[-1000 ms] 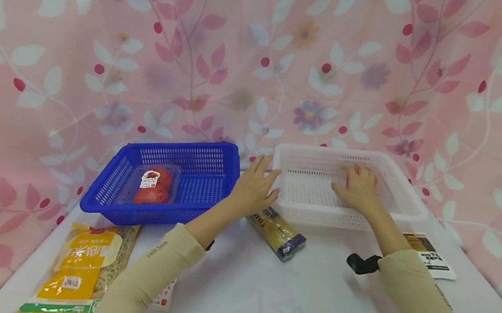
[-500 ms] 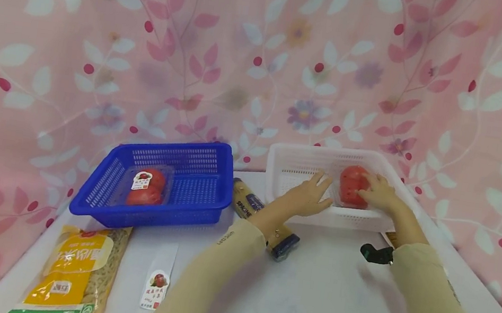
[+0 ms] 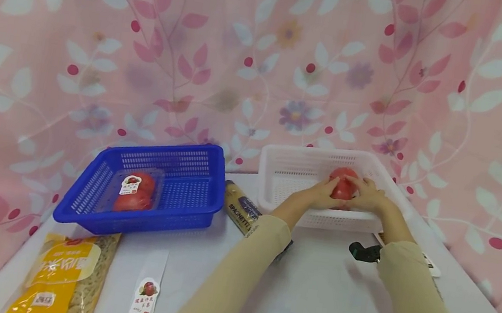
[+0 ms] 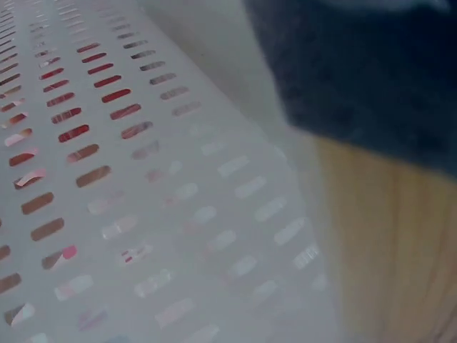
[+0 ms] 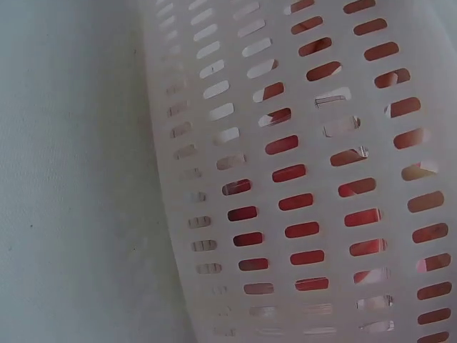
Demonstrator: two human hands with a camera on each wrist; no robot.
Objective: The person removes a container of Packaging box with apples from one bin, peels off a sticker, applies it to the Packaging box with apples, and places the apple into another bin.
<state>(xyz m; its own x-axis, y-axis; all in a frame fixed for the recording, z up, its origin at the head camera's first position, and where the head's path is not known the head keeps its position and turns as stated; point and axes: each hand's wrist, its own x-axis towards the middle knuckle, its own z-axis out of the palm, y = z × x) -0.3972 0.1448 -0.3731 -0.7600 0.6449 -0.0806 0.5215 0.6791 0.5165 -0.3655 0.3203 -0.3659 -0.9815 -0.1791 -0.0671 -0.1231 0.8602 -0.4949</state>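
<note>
Two red tomatoes in a clear tray sit in the white basket. My left hand reaches over the basket's front rim and grips the pack from its left side. From the right, my right hand holds it, with curved fingers on the upper tomato. The hands cover much of the tray. Red shows through the slots of the basket wall in the left wrist view and of the near wall in the right wrist view; neither wrist view shows the fingers.
A blue basket at left holds another pack of tomatoes. Between the baskets lies a spaghetti bag, partly under my left forearm. A yellow food bag and a label strip lie at front left. A dark packet is partly hidden at right.
My left hand has moved right from the gap between the baskets to the tomatoes. The right hand loosened to their right side, then closed in again. The head view has shifted slightly.
</note>
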